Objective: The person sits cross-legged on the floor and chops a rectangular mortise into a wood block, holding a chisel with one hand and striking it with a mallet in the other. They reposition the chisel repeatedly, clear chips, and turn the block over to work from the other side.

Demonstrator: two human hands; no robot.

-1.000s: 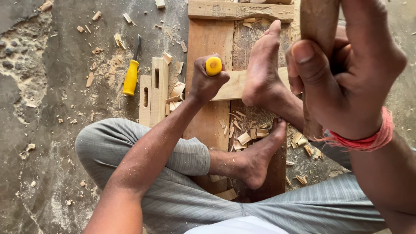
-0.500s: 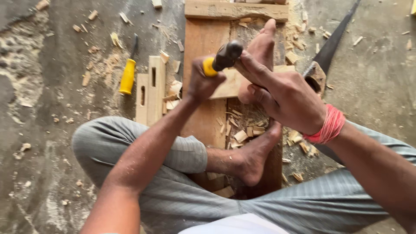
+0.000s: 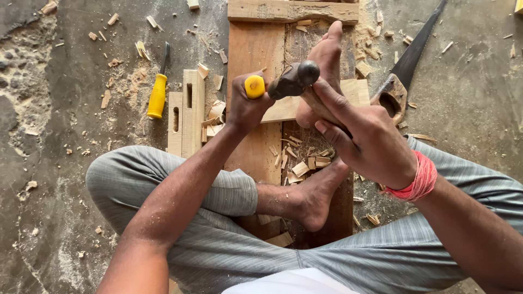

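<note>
My left hand [image 3: 244, 106] grips a yellow-handled chisel [image 3: 254, 86], held upright on a pale wood piece [image 3: 348, 92] that lies across a brown plank [image 3: 254, 49]. My right hand [image 3: 370, 142] holds a hammer by its wooden handle; the dark metal hammer head [image 3: 294, 79] touches the chisel's yellow butt. My bare foot [image 3: 322, 60] presses on the pale piece, and the other foot [image 3: 316, 198] rests on the plank among wood chips [image 3: 305, 163].
A second yellow-handled chisel [image 3: 157, 93] lies on the concrete floor at left, beside two slotted wood pieces [image 3: 187, 111]. A handsaw [image 3: 406, 71] lies at right. Wood chips are scattered around. A cross plank [image 3: 291, 11] lies at the top.
My right hand came down from close to the camera with the hammer, and its head now meets the chisel butt. My left hand kept the chisel in place.
</note>
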